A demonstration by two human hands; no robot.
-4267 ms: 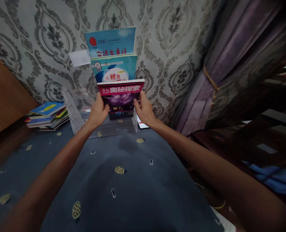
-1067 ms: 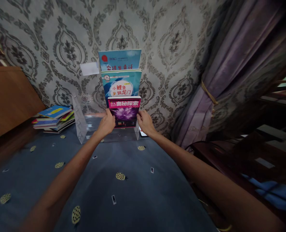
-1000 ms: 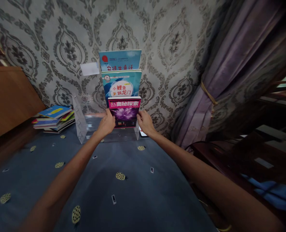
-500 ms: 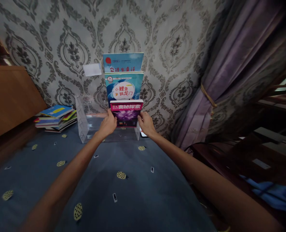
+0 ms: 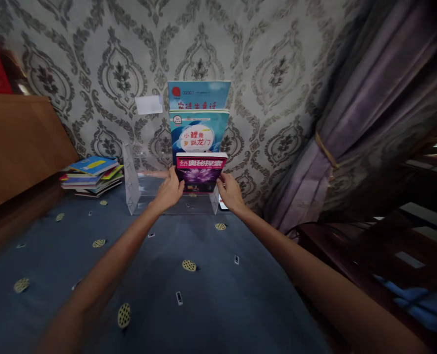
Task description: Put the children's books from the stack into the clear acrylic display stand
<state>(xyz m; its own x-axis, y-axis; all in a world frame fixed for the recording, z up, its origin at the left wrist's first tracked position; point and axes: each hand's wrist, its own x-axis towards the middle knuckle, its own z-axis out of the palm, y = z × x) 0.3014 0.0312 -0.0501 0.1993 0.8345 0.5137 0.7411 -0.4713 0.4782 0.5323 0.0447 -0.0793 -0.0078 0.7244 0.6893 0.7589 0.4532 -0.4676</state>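
A pink and purple book stands leaning back in the front tier of a clear acrylic book rack. My left hand grips its left edge, the fingers partly hidden behind it. At the right edge my right hand has its thumb and fingers closed on the book. Behind it rises a blue book with a white oval on its cover. The tallest is another blue book at the back, its lower part covered.
Left of the rack lies a pile of books, beside a wooden cabinet. A phone is partly hidden behind my right hand. Patterned wallpaper backs the blue cloth. At right hang purple curtains.
The whole view has shifted, so the rack, books and hands sit slightly further right in the picture. Both hands remain at the sides of the pink and purple book.
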